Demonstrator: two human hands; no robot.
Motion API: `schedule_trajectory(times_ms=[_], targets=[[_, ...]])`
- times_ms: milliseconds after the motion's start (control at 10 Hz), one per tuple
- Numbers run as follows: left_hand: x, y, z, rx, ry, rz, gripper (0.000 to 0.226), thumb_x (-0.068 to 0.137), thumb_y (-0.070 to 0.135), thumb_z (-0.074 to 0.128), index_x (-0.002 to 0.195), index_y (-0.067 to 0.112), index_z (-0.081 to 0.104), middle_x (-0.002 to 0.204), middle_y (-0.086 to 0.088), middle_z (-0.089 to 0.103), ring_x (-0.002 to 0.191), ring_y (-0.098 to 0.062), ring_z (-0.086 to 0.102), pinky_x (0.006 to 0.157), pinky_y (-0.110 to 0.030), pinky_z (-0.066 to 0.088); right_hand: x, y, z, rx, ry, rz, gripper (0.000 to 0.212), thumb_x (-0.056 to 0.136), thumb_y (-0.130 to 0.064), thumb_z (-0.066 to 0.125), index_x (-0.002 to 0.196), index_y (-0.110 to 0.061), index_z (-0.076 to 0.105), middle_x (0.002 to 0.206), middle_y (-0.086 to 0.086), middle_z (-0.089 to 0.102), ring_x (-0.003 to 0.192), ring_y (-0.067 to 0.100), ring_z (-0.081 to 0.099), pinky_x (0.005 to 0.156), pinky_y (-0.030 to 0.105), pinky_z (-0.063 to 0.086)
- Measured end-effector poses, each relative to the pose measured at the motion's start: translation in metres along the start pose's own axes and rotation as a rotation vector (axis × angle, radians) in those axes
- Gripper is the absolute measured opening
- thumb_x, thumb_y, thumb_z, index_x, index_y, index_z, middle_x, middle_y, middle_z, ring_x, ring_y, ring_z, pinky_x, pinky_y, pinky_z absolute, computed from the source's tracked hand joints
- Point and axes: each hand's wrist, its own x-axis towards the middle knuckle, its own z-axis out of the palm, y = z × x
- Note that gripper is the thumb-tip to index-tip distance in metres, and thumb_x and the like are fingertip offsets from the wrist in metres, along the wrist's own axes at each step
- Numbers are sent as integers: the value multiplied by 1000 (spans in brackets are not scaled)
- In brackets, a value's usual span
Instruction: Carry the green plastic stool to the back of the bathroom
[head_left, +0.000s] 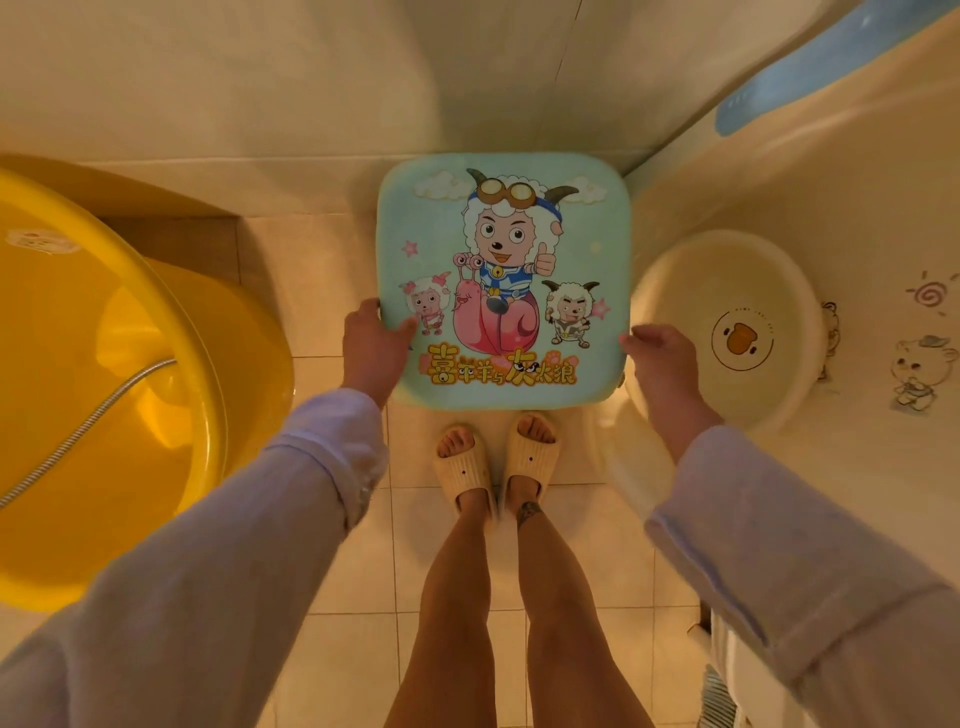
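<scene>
The green plastic stool (582, 234) has a square seat with a cartoon sheep picture and faces up at me. It is close to the back wall, over the tiled floor, just beyond my feet in pale slippers. My left hand (371, 345) grips the seat's near left edge, thumb on top. My right hand (662, 358) is at the near right edge with its fingertips touching the rim; whether it grips is unclear. The stool's legs are hidden beneath the seat.
A large yellow tub (156, 322) with a metal shower hose (78, 431) in it fills the left. A cream basin with a duck print (737, 332) sits in a pale baby bathtub (857, 208) on the right. The back wall (311, 78) is straight ahead.
</scene>
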Motion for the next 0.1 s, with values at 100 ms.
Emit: schedule_trajectory(times_ms=[100], targets=[[-32, -20, 4, 97, 145, -19, 49, 86, 18, 54, 131, 1, 45, 141, -21, 42, 131, -34, 36, 105, -36, 28, -46, 40, -14, 77, 205, 123, 26, 84, -9, 54, 105, 1, 66, 100, 16, 65, 95, 27, 58, 85, 33, 41]])
